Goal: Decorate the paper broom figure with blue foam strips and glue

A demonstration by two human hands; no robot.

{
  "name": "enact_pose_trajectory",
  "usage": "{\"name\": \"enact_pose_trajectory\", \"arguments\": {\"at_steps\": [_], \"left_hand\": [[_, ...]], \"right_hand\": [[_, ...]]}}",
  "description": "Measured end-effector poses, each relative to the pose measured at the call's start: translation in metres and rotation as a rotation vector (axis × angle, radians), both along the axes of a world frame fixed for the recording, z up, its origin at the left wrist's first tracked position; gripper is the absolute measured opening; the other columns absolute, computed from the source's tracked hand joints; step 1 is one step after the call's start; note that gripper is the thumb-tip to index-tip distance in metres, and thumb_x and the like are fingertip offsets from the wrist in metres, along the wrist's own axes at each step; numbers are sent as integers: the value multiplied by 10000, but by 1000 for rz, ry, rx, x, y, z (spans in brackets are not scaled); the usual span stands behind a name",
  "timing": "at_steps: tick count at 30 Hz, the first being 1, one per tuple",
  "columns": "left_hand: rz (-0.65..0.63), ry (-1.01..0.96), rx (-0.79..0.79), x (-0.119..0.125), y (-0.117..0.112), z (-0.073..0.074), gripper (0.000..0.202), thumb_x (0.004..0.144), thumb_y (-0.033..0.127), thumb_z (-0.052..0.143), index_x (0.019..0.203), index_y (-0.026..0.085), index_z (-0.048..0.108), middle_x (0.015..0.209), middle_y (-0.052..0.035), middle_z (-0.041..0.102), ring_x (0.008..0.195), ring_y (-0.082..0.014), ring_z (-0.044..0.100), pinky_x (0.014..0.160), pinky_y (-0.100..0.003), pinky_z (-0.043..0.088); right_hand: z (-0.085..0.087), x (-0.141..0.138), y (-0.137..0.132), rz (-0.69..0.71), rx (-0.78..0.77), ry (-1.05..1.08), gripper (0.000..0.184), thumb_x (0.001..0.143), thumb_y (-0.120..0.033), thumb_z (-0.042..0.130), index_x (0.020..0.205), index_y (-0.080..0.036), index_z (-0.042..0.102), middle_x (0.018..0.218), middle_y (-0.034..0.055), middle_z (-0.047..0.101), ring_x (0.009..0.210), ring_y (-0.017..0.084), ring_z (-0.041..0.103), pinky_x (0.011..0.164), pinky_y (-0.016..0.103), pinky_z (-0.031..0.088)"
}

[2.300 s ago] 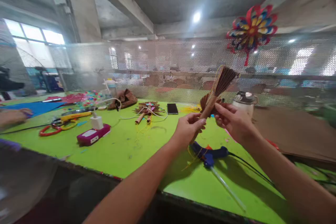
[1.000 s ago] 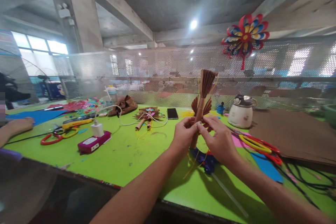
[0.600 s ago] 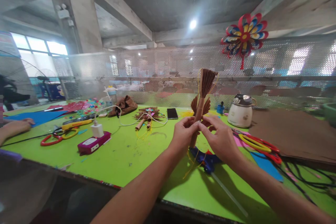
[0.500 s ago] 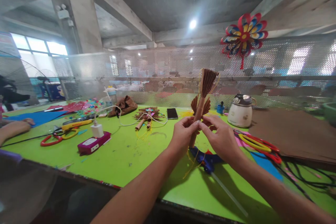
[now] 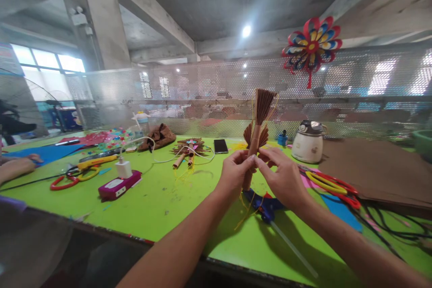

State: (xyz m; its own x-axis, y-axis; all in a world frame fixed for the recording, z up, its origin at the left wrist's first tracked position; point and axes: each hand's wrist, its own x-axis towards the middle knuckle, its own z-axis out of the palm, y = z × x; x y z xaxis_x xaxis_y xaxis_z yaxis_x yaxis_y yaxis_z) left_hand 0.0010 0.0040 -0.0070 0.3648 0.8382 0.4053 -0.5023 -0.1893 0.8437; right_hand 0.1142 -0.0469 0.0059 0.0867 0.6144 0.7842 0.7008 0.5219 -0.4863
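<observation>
Between my hands stands a brown paper figure (image 5: 258, 137), a rolled tube with a pleated fan at its top and smaller pleated fans at its sides. Yellow string hangs from it. My left hand (image 5: 236, 168) is closed around the tube. My right hand (image 5: 281, 173) touches the tube from the other side with thumb and fingertips together; whether it pinches the tube or the string is hidden. Just below, a blue hot glue gun (image 5: 265, 207) lies on the green table (image 5: 162, 220), a clear glue stick (image 5: 295, 252) sticking out of it.
To the right are red and yellow scissors (image 5: 332, 184), brown paper sheets (image 5: 364, 166) and a white jug (image 5: 308, 144). A phone (image 5: 221, 146), another pleated paper piece (image 5: 191, 147) and a purple power strip (image 5: 119, 184) lie leftward. Another person's hand (image 5: 32, 160) rests at the far left.
The view has shifted very slightly. Both hands stay on the paper figure, almost unmoved.
</observation>
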Motion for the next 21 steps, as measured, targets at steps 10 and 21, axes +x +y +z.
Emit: {"name": "enact_pose_trajectory", "arguments": {"at_steps": [10,21], "left_hand": [[30,-22,-53,3,-2,1,257,627,269,730,819,116,653,720,-35,626,623,-94,533,640,-245,411],[17,-45,-46,3,-6,4,209,651,228,709,814,116,645,746,-43,648,631,-93,556,645,-236,416]], "right_hand": [[-8,-2,1,-64,39,-90,271,829,-278,502,1034,-132,601,910,108,590,828,223,560,727,384,479],[-7,-3,-2,-56,2,-111,291,840,-251,478,1072,-121,596,906,109,578,856,223,536,767,387,462]]}}
